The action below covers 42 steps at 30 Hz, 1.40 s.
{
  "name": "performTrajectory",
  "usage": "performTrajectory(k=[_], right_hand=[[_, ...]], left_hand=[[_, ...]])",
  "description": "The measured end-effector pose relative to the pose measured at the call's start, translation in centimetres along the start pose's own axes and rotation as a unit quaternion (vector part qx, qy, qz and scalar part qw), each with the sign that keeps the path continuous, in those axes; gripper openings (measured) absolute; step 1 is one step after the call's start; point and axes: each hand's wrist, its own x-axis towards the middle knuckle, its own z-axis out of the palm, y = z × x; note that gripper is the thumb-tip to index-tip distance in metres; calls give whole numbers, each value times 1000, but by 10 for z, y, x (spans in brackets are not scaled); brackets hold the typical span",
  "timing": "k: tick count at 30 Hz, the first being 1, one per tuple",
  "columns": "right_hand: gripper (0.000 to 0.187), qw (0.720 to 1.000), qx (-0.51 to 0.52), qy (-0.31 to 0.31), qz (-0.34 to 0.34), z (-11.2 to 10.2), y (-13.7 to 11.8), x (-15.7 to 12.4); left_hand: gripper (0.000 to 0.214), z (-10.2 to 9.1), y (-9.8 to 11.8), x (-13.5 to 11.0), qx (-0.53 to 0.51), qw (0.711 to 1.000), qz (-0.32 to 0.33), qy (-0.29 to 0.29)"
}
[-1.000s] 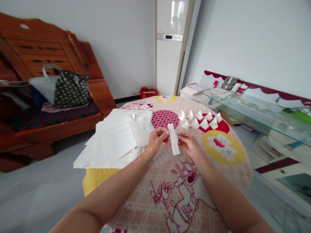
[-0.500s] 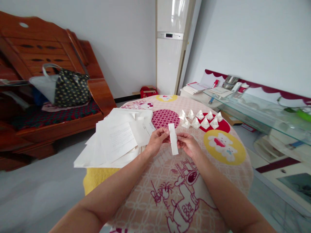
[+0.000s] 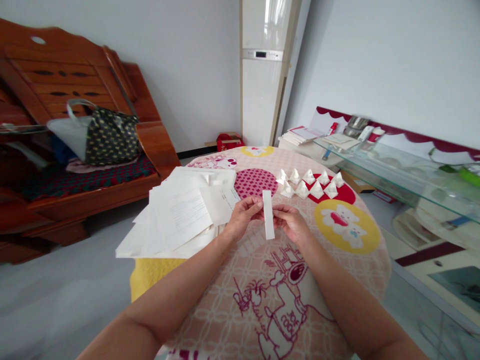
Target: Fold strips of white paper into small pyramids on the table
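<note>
A narrow white strip of folded paper (image 3: 269, 216) stands nearly upright between my two hands, above the table. My left hand (image 3: 244, 215) pinches it at its left edge, while my right hand (image 3: 291, 220) has thumb and fingers closed on the right edge. Some fingertips are hidden behind the strip. Beyond my hands, several small folded white paper shapes (image 3: 316, 190) with pointed tops stand in two rows. To the left lies a spread stack of white paper sheets (image 3: 180, 220), some with printed text.
A patterned cloth covers the round table (image 3: 225, 280). On the right stands a glass-topped cabinet (image 3: 405, 172) with a metal pot and other items on it. A wooden bench (image 3: 75, 195) at the left holds a dark patterned bag (image 3: 110, 135). A tall white air conditioner (image 3: 261, 100) stands behind.
The paper strip has turned slightly and looks a little narrower. Both hands keep their hold and have barely moved.
</note>
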Motion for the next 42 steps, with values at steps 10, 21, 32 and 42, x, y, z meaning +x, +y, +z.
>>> performTrajectory(k=[10, 21, 32, 42], right_hand=[[23, 1000, 1, -4, 0, 0, 2, 1], [23, 1000, -4, -3, 3, -2, 3, 2], [24, 1000, 8, -3, 1, 1, 1, 1], [23, 1000, -13, 17, 0, 5, 1, 0]], left_hand=[[38, 0, -1, -1, 5, 1000, -9, -15], [39, 0, 2, 0, 6, 1000, -14, -16], [39, 1, 0, -1, -5, 999, -16, -31], [30, 2, -1, 0, 25, 1000, 5, -15]])
